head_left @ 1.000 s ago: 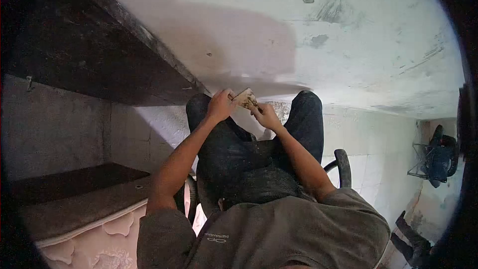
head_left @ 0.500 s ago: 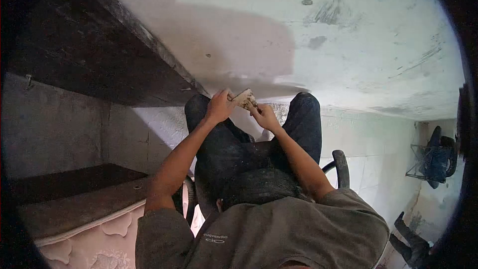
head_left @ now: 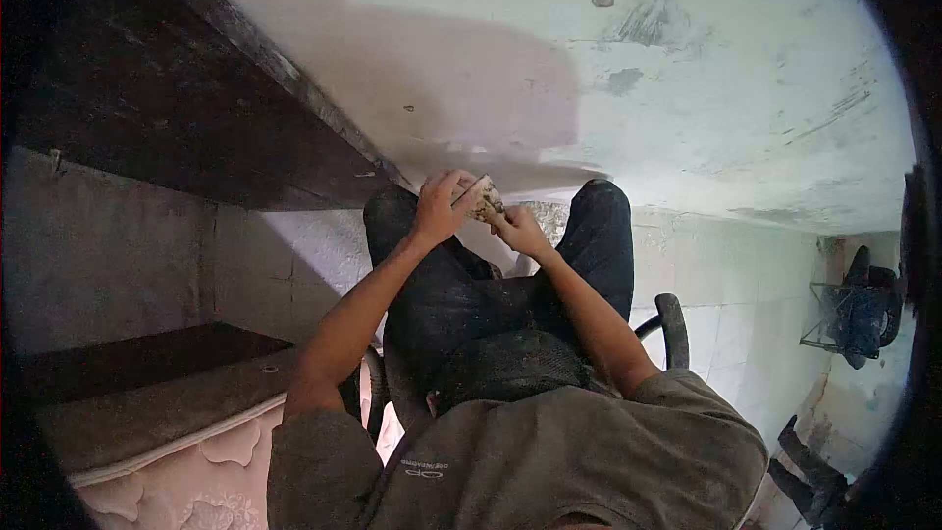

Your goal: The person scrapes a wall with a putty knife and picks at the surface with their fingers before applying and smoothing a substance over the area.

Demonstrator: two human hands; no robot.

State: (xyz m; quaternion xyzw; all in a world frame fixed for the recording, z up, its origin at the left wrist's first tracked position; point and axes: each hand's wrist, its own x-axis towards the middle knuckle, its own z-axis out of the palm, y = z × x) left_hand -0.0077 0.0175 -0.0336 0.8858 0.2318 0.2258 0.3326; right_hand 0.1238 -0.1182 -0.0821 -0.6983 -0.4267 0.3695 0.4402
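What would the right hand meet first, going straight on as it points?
The stained piece, which the right hand seems to grip at its near edge; beyond that, probably the left hand. Depth is unclear in this single view.

1. Beyond the hands (head_left: 444,208): a pale, scuffed wall (head_left: 706,128), brightest to the right, with a broad shadow (head_left: 471,69) on it.
2. Left: a dark slab (head_left: 186,98), grey wall (head_left: 108,255) beside it.
3. Nearer, left: a brown board (head_left: 147,393), a pink mattress (head_left: 186,456).
4. Nearer, right: an armrest (head_left: 672,329), pale, jointed floor (head_left: 721,348).
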